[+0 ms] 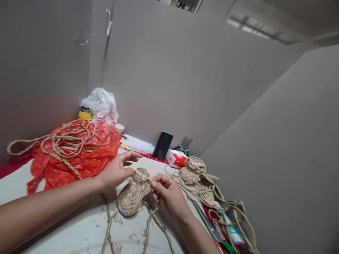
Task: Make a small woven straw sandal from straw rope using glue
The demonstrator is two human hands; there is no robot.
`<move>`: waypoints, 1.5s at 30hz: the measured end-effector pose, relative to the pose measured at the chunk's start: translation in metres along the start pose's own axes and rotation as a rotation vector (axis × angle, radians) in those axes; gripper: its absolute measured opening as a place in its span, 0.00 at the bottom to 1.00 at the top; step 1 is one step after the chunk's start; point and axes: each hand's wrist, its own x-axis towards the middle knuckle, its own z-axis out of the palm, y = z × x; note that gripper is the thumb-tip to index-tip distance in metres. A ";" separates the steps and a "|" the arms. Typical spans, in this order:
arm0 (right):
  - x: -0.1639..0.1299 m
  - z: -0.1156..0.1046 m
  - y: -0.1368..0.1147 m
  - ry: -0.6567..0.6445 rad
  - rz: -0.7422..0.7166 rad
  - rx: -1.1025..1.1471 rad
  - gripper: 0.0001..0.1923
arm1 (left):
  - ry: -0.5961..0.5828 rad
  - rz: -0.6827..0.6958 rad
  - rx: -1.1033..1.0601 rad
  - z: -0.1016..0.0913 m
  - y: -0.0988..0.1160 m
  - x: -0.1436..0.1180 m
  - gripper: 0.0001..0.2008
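A small straw sandal of coiled, braided cord sits over the white tabletop, tilted toward me. My right hand pinches its upper right edge between thumb and fingers. At the upper left of the sandal is my left hand, open with its fingers stretched out; the thumb tip is close to the sandal's top edge, and I cannot tell if it touches. Braided straw cords trail from the sandal down toward the front of the table.
At left a red plastic bag carries looped straw cord. Behind are a white plastic bag and a yellow jar. A phone leans near pliers. More woven straw pieces and green-handled scissors lie right.
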 end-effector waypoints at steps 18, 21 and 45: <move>-0.017 0.014 -0.015 -0.066 -0.057 -0.204 0.16 | -0.166 0.265 0.531 0.011 0.017 -0.021 0.01; -0.018 0.016 -0.016 -0.076 -0.055 -0.214 0.15 | -0.190 0.170 0.468 0.012 0.019 -0.021 0.02; -0.016 0.014 -0.013 -0.121 0.065 -0.064 0.13 | -0.387 -0.156 0.114 0.001 0.017 -0.008 0.04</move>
